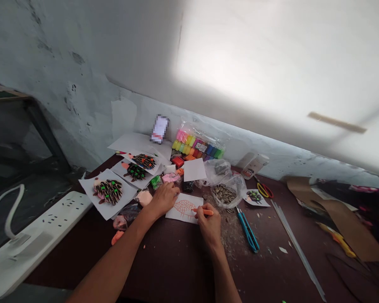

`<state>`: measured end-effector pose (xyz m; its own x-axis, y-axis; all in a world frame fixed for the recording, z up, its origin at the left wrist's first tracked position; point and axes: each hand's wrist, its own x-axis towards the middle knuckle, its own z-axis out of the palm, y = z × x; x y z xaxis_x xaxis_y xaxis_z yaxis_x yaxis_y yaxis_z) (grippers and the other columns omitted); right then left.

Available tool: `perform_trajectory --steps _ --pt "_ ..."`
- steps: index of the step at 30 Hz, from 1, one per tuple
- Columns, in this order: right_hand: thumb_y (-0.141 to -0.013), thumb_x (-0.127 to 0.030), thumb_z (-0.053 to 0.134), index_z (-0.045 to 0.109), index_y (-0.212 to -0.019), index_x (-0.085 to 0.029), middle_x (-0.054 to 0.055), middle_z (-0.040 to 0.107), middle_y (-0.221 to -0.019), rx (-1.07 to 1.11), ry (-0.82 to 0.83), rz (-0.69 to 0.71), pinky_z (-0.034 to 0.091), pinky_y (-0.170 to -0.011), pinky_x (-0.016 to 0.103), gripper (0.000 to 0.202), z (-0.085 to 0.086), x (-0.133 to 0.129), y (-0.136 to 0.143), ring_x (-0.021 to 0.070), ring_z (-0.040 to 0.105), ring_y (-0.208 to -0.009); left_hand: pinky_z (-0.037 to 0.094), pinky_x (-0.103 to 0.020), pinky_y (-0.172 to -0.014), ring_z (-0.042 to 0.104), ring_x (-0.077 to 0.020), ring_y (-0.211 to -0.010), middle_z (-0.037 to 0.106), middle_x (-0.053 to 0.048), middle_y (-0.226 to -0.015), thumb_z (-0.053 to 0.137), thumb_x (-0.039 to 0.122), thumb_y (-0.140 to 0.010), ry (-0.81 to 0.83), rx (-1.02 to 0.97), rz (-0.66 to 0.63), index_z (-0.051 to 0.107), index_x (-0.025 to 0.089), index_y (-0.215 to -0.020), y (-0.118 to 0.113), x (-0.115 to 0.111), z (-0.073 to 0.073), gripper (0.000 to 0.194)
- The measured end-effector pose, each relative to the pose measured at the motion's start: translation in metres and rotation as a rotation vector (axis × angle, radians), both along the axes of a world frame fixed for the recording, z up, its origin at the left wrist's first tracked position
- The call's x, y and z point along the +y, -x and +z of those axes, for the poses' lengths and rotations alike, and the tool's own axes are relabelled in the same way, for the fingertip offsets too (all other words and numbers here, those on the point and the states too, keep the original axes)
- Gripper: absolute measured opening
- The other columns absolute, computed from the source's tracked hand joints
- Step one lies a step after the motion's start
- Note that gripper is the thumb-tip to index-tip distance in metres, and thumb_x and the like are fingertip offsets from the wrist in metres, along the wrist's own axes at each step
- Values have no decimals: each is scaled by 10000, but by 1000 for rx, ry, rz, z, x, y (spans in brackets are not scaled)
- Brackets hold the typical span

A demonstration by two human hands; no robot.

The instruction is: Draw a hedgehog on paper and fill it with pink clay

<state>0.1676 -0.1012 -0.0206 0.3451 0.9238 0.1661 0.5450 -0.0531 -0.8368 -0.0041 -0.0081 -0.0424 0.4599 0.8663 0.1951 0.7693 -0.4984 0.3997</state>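
On the table (173, 261), the right hand (211, 222) pinched an orange pen (208, 212) over the paper (185, 208), where clean strokes called for the left hand (165, 198), fingers bent, any grip unclear, to steady its far-left corner.

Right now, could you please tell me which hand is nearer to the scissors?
Right: the right hand, holding an orange marker, is left of the scissors; the left hand is farther left, by the drawing.

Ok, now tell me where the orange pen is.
In the head view, slightly right of centre in the lower half, the orange pen is in the right hand, over the white card.
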Motion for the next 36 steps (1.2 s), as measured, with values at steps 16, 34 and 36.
perform_trajectory --steps 16,34,36 --pt "-774 -384 508 564 -591 -219 50 685 -575 -18 -35 -38 390 -491 239 253 0 0 -3 169 584 -508 458 -375 -899 577 -251 -1005 644 -95 -979 520 140 -858 -10 -3 0 703 180 -919 0 0 0 197" --pt "-769 -401 502 555 -591 -214 47 667 -571 -16 -6 -21 385 -513 247 264 -2 0 -3 169 585 -522 464 -378 -899 579 -257 -1018 643 -102 -995 526 144 -858 6 6 -4 703 176 -920 1 1 0 190" --pt "-766 -394 499 552 -584 -216 51 673 -571 -17 -9 -34 388 -512 247 260 -2 0 -3 173 593 -524 464 -377 -901 578 -255 -1020 642 -101 -993 526 141 -859 8 2 -3 702 178 -922 0 0 0 191"
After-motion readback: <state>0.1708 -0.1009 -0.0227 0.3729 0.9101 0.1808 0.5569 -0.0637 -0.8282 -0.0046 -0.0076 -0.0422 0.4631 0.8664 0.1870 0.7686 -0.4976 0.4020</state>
